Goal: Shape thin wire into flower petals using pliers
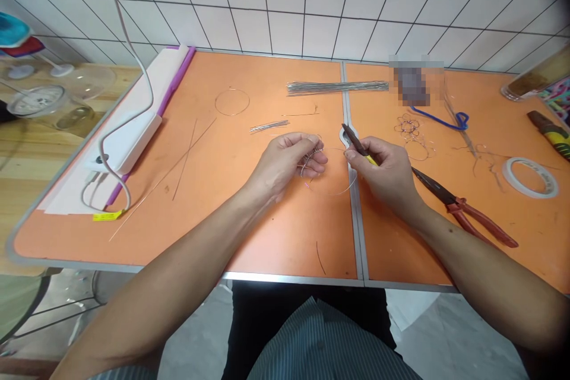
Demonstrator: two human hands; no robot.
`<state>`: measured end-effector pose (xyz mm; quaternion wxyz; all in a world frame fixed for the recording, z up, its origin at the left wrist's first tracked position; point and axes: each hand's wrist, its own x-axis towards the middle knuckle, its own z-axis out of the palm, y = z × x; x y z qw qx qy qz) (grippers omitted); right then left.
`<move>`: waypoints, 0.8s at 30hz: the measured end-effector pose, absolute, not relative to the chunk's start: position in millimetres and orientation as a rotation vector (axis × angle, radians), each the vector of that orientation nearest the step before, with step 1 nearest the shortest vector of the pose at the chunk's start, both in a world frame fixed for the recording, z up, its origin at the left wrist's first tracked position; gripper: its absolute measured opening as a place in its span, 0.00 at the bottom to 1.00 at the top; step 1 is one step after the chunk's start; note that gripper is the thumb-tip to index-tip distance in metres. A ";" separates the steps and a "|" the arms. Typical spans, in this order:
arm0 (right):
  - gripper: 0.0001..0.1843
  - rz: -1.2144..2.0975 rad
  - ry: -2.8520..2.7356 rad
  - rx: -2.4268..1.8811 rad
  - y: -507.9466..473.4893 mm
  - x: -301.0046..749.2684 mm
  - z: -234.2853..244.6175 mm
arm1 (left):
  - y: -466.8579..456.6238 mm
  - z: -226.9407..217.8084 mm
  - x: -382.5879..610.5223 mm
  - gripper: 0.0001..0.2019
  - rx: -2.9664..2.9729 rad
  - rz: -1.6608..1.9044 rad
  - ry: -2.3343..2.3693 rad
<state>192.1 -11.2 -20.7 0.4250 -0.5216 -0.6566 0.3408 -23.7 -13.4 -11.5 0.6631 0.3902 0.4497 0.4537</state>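
Note:
My left hand (285, 161) is closed in a pinch on a small piece of bent thin wire (312, 157), held just above the orange table (222, 214). A loop of that wire curves down toward the table seam. My right hand (385, 169) grips small yellow-handled pliers (354, 139), whose dark jaws point up and left, a short gap from the wire piece. Both hands hover near the middle of the table.
Red-handled long-nose pliers (463, 208) lie right of my right hand. A bundle of straight wires (336, 87) lies at the back, a wire ring (232, 101) to its left. A tape roll (529, 177), wire shapes (412, 133), white power strip (129, 136) and loose wires (187, 157) lie around.

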 end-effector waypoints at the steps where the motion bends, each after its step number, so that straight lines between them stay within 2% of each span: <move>1: 0.08 0.856 -1.642 -1.302 -11.2 192.2 -21.1 | -13.0 -12.0 -24.0 0.12 0.880 1.026 1.014; 12: 0.10 0.841 -1.650 -1.272 -12.8 188.6 -21.5 | -13.9 -11.7 -23.3 0.14 0.847 1.029 1.044; 18: 0.10 0.930 -1.628 -1.250 -12.1 189.0 -24.2 | -15.8 -12.4 -25.8 0.20 0.881 0.969 1.093; 24: 0.10 1.002 -1.574 -1.236 -14.0 188.2 -27.2 | -16.1 -13.1 -24.8 0.21 0.878 0.936 1.116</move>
